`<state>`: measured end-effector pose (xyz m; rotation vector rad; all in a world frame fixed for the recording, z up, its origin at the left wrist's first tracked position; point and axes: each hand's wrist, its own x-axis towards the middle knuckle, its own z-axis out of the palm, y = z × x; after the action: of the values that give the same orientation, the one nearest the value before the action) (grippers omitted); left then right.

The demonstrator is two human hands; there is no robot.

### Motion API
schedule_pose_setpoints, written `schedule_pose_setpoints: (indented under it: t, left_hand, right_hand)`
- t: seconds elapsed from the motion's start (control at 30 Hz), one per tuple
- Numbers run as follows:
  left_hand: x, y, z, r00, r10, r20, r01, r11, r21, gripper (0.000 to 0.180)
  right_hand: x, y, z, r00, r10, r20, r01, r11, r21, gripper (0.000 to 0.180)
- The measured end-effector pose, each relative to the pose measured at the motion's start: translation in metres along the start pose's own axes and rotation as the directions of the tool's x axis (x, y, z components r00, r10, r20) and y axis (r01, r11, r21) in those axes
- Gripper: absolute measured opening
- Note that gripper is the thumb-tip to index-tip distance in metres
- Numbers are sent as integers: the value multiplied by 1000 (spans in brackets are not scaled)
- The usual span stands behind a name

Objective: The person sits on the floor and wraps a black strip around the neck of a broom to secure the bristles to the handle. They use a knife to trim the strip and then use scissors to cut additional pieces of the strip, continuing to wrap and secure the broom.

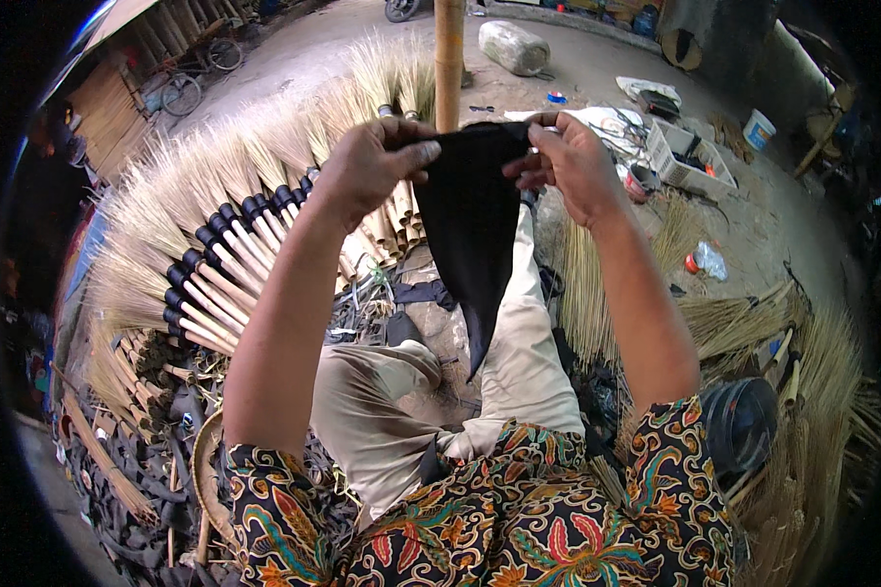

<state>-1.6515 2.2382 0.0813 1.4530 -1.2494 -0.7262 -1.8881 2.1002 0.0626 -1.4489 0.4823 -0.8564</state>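
A tapering piece of black cloth (pixel 475 210) hangs stretched between my raised hands, its pointed end dangling over my lap. My left hand (pixel 377 166) pinches its upper left corner between thumb and fingers. At the upper right corner, my right hand (pixel 568 164) grips the edge the same way. Beyond my left forearm lies a fan of bristle brooms (pixel 225 249) with pale bamboo handles and black-wrapped necks. To the right of my legs rest bundles of loose bristles (pixel 589 303).
A bamboo post (pixel 448 64) rises just beyond my hands. Farther right are a white plastic crate (pixel 690 164) and a white bucket (pixel 758 129). A dark round container (pixel 739 426) sits by my right elbow. Black scraps (pixel 132 489) cover the ground at lower left.
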Motion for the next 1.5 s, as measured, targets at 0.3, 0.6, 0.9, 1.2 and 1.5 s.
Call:
schedule_pose_setpoints:
  t: [0.3, 0.6, 0.9, 1.2, 1.5]
  left_hand:
    - [43, 41, 32, 976, 202, -78, -198, 979, 50, 34]
    - [10, 66, 62, 893, 450, 9, -449, 888, 101, 25]
    - [-99, 16, 143, 923, 301, 239, -301, 953, -37, 23]
    - [-234, -40, 191, 772, 138, 620, -112, 990, -80, 30]
    - [-265, -27, 158, 450, 35, 892, 190, 973, -134, 32]
  right_hand:
    - [31, -32, -27, 980, -152, -129, 148, 988, -38, 21]
    - [-32, -63, -57, 960, -232, -156, 218, 971, -101, 25]
    - [-213, -19, -81, 947, -29, -320, -7, 994, -110, 26]
    - [-385, 24, -66, 843, 426, -329, -461, 887, -30, 16]
    - [-418, -28, -48, 732, 678, 69, -626, 709, -326, 23]
